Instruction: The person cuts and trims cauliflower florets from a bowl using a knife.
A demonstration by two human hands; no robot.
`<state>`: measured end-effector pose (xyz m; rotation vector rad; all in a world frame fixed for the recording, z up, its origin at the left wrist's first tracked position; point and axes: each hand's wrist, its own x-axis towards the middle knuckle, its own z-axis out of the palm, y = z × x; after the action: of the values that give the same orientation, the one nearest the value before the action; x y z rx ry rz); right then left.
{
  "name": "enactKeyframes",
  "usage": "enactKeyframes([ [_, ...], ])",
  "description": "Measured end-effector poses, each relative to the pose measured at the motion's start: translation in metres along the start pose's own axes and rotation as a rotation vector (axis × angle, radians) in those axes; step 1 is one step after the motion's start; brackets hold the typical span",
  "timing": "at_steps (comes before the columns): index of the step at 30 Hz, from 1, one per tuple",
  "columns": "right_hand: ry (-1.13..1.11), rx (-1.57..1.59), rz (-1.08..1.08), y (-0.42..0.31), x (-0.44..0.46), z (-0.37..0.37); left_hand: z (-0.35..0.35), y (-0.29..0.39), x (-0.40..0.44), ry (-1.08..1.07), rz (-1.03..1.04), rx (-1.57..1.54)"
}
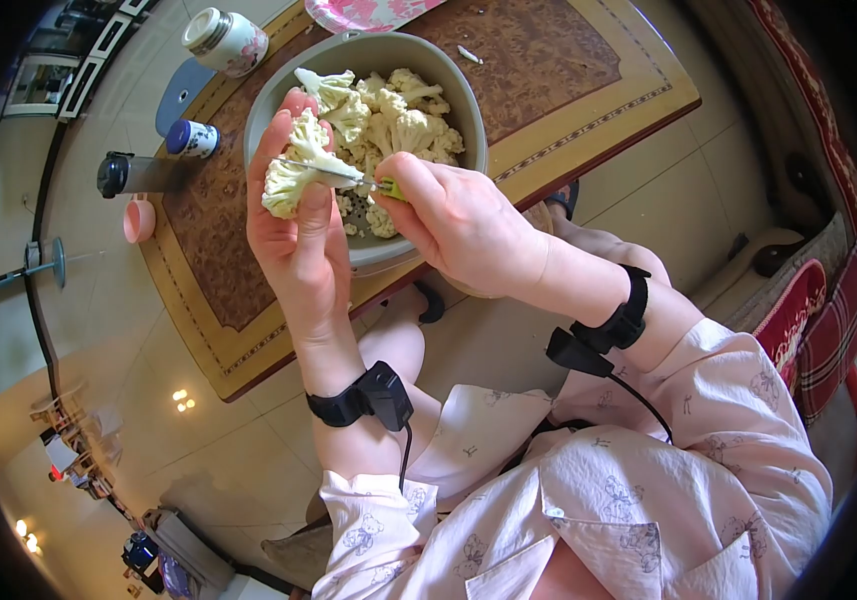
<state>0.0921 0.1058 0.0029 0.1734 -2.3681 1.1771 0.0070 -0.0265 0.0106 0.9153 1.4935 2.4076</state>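
My left hand (pixel 298 225) holds a cauliflower floret (pixel 298 180) between thumb and fingers, over the left side of a grey bowl (pixel 474 130). In my right hand (pixel 463 225) is a small knife (pixel 389 187) with a green handle, my fingers wrapped round it. The thin blade points left and lies across the floret, at its stem. Many cauliflower pieces (pixel 408 125) fill the bowl below and behind my hands. Its perforated bottom shows in part near my right hand.
The bowl stands on a wooden table (pixel 568 70). Around it are a floral jar (pixel 228 42), a blue-lidded container (pixel 193 139), a dark-lidded bottle (pixel 128 174), a pink cup (pixel 138 218) and a pink patterned plate (pixel 368 12). A cauliflower scrap (pixel 469 54) lies behind the bowl.
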Motion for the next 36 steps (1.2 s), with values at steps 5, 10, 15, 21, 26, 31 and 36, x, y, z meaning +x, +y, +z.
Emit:
enactKeyframes([
  [5,-0.027,0.074,0.015,0.001,0.0,0.001,0.009,-0.003,-0.002,0.025,-0.151,-0.382],
  [10,-0.06,0.053,0.042,0.001,0.001,-0.002,0.006,0.006,-0.003,-0.02,-0.095,-0.04],
  [15,-0.104,0.09,0.108,0.004,-0.002,0.0,0.01,0.002,-0.003,-0.027,-0.12,0.013],
  [21,-0.081,0.087,0.077,0.004,0.001,0.0,0.01,-0.001,-0.002,0.052,-0.224,-0.404],
  [26,-0.138,0.039,0.133,0.005,-0.002,0.004,0.01,0.008,-0.004,0.033,-0.228,0.073],
  [31,-0.091,0.172,0.18,0.003,-0.002,0.009,0.012,-0.004,-0.002,0.093,-0.291,-0.252],
  [36,-0.072,0.173,0.159,0.005,0.001,0.006,0.015,-0.001,-0.002,0.107,-0.271,-0.154],
])
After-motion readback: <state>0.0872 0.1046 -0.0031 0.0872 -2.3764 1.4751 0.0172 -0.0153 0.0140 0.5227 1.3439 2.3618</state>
